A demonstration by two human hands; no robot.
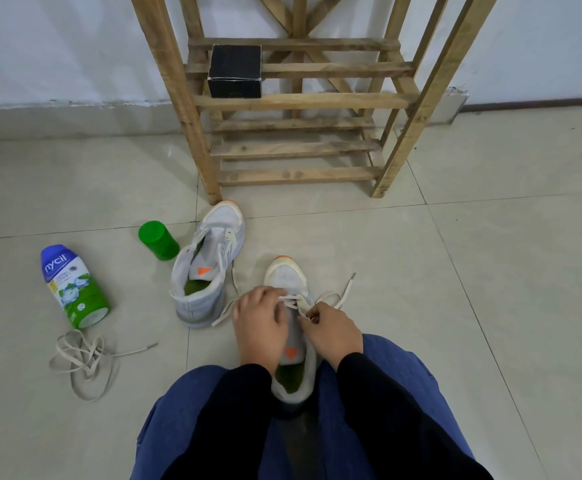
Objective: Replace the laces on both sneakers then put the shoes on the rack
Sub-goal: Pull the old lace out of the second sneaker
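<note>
A white sneaker (287, 277) with an orange toe tip stands on the floor between my knees, toe pointing away. My left hand (261, 325) holds its left side by the eyelets. My right hand (332, 332) pinches the cream lace (338, 296) at the right eyelets; the lace ends trail off to the right and left. The second sneaker (210, 265) lies to the left, without a lace, its green insole showing. A loose cream lace (85, 358) lies tangled on the tiles at the left. The wooden rack (303, 102) stands ahead against the wall.
A black box (234, 71) sits on the rack's upper slats. A green cap (158, 240) and a blue-green powder bottle (73, 285) lie on the floor at the left. My blue-trousered legs fill the bottom of the view.
</note>
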